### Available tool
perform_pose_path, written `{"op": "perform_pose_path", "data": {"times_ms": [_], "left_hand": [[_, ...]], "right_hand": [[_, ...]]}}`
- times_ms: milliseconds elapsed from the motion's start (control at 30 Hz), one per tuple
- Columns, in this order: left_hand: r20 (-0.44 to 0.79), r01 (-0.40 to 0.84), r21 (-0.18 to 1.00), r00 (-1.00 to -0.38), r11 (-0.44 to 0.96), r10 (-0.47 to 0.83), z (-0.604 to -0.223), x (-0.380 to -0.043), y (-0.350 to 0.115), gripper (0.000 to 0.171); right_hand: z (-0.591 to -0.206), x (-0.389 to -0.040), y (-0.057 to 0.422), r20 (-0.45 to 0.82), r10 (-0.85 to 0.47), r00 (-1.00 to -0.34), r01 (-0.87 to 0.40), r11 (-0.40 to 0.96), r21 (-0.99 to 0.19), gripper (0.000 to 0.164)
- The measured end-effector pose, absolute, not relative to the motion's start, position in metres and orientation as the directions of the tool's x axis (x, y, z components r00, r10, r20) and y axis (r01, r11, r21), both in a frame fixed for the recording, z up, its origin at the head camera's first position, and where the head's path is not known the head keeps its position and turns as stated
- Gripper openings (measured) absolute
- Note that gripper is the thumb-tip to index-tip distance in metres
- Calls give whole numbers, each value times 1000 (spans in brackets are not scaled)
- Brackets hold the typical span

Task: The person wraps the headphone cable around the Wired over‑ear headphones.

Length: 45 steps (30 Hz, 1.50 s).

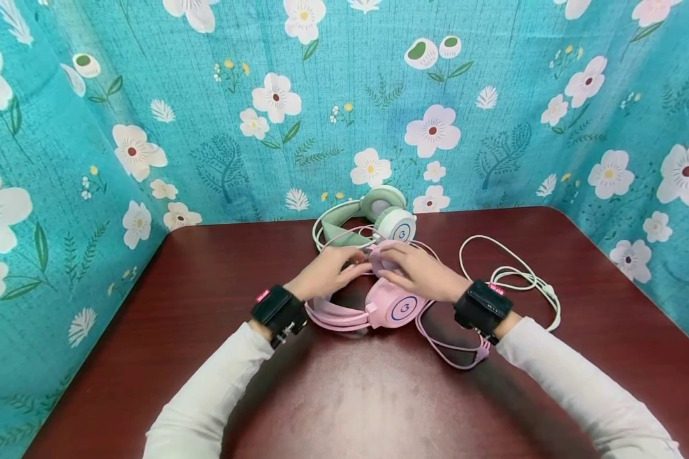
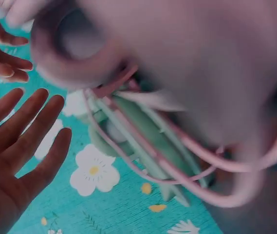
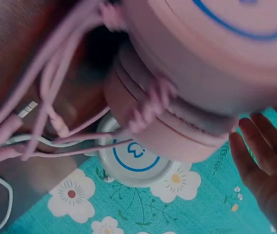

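Note:
Pink headphones [image 1: 399, 306] lie on the table, their headband to the left and two round ear cups to the right. My left hand [image 1: 330, 271] hovers over the headband side; in the left wrist view its fingers [image 2: 46, 126] are spread and nearly straight, with nothing in them. Over the far pink ear cup is my right hand [image 1: 422, 271]. The right wrist view shows its loosely bent fingers [image 3: 250, 146] with the tips right at the pink cup's edge. Behind the pink pair lie light green headphones [image 1: 341, 236], partly overlapped by pink cable.
A pink cable [image 1: 462, 368] loops on the table right of the headphones. Farther right lies a coiled pale green cable [image 1: 531, 278]. A metal-tipped plug [image 3: 27, 109] shows among the cords. The dark red table [image 1: 224, 280] meets a teal floral curtain [image 1: 321, 127] behind.

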<state>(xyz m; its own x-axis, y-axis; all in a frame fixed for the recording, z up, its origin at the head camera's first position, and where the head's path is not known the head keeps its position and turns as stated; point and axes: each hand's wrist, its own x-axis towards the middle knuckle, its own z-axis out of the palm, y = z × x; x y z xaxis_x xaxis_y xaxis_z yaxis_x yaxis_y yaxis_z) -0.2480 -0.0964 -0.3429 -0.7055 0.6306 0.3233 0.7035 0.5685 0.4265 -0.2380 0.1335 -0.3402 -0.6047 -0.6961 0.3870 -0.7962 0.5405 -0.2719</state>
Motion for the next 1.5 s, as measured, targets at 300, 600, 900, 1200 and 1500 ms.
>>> {"op": "perform_pose_path", "data": {"times_ms": [300, 600, 900, 1200, 1500], "left_hand": [[126, 680, 397, -705, 616, 698, -370, -216, -116, 60], [53, 766, 188, -633, 615, 772, -381, -207, -119, 51], [-4, 737, 130, -668, 663, 744, -378, -207, -116, 28], [-19, 775, 85, -627, 626, 779, -378, -194, -123, 31], [216, 856, -135, -467, 500, 858, -378, -166, -136, 24]], "right_hand": [[-363, -214, 142, 346, -763, -546, -836, 520, -173, 55], [-363, -218, 142, 303, -782, -544, -831, 552, -67, 82], [-368, -214, 141, 283, -740, -610, -792, 572, -212, 65], [-372, -196, 142, 294, -736, -610, -790, 536, -297, 62], [-367, -173, 147, 380, -740, -555, -832, 492, -258, 63]]}}
